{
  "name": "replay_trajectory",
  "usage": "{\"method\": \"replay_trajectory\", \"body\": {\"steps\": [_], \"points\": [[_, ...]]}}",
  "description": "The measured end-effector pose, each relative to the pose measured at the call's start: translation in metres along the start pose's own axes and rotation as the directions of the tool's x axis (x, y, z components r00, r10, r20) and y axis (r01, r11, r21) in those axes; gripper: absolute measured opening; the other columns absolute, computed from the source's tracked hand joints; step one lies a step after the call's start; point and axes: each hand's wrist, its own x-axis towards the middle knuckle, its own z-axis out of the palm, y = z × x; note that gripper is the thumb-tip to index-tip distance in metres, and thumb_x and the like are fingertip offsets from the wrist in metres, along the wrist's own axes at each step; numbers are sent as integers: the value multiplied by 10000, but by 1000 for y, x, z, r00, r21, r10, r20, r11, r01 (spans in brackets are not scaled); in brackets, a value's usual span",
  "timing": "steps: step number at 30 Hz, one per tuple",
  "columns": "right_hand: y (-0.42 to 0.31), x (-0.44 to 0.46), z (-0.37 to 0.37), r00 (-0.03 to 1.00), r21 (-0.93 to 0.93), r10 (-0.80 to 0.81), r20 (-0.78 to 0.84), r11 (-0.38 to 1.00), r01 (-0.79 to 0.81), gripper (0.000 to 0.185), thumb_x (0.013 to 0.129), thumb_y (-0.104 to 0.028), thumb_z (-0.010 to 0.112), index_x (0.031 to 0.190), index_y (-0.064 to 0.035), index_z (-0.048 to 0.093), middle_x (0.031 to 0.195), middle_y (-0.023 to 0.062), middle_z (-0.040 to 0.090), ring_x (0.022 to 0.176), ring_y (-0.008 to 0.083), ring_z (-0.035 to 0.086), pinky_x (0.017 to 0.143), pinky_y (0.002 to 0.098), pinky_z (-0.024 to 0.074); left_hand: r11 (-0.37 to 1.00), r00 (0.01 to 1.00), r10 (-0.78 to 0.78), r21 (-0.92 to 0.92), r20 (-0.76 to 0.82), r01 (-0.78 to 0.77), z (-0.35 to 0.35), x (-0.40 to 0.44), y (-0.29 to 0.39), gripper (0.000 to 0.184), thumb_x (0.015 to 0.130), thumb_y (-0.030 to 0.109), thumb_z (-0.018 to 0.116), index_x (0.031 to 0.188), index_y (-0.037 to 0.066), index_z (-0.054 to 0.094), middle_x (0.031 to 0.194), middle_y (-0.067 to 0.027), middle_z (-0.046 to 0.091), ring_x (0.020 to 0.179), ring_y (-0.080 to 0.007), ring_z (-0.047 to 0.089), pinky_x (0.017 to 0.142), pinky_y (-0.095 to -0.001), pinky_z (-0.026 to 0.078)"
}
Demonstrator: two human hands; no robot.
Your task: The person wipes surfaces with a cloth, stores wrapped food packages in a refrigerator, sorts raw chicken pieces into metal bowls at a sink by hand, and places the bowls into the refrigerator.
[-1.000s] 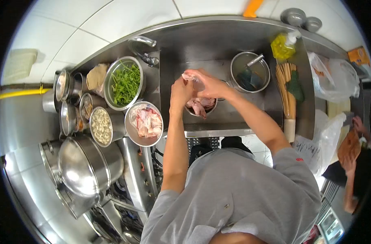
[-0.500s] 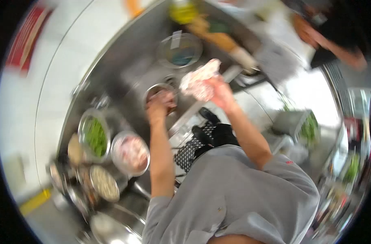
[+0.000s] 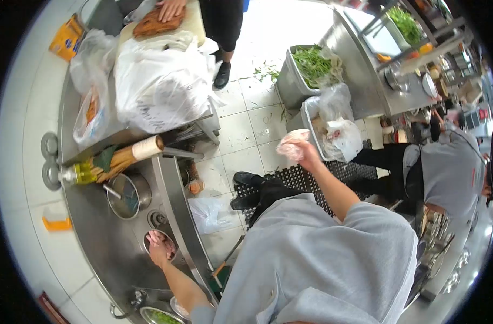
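Note:
My left hand (image 3: 159, 254) reaches into a small metal bowl (image 3: 172, 256) in the sink, its fingers closed around pink raw meat (image 3: 159, 237); part of the meat lies behind the hand. Away to the right, my raised right hand (image 3: 310, 157) grips a crumpled, pinkish-white plastic bag (image 3: 293, 144). The bag hangs in the air near a bin (image 3: 307, 114) lined with clear plastic. A metal pot (image 3: 140, 197) with a handle across its rim sits in the sink close to the bowl.
Another person's hand (image 3: 172, 8) rests on a brown slab on a cutting board (image 3: 195, 24). A white plastic bag (image 3: 154, 86) covers the counter end. A grey bin of greens (image 3: 314, 65) stands on the tiled floor. A person in grey (image 3: 453, 167) works at right.
My view has swung right, bringing the bins and a co-worker into sight. My right hand has carried the plastic bag away from the sink, toward the bins. My left hand stays at the bowl.

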Motion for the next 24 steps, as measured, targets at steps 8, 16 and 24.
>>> {"method": "replay_trajectory", "body": {"steps": [8, 16, 24], "points": [[-107, -19, -124, 856, 14, -154, -493, 983, 185, 570, 832, -225, 656, 1339, -107, 423, 1303, 116, 470, 1165, 303, 483, 911, 495, 440, 983, 973, -169, -104, -159, 154, 46, 54, -82, 561, 729, 312, 619, 1240, 88, 561, 1224, -204, 571, 1138, -388, 532, 958, -456, 426], [-62, 12, -97, 814, -849, -424, -397, 506, -150, 704, 776, -205, 716, 1373, -104, 356, 1192, 120, 546, 897, 213, 611, 744, 360, 514, 978, 970, -165, -153, -178, 139, 14, -2, -48, 551, 752, 395, 614, 1215, 100, 577, 1158, -190, 610, 1054, -401, 573, 909, -456, 455], [53, -21, 161, 904, -841, 31, 427, 381, 384, 448, 821, -43, 644, 1252, -55, 522, 1172, 115, 585, 897, 185, 648, 764, 303, 523, -110, 936, 313, -973, 161, 204, 41, 31, -58, 379, 950, 338, 444, 1121, 21, 562, 1039, -118, 647, 899, -259, 620, 762, -427, 486]]}}
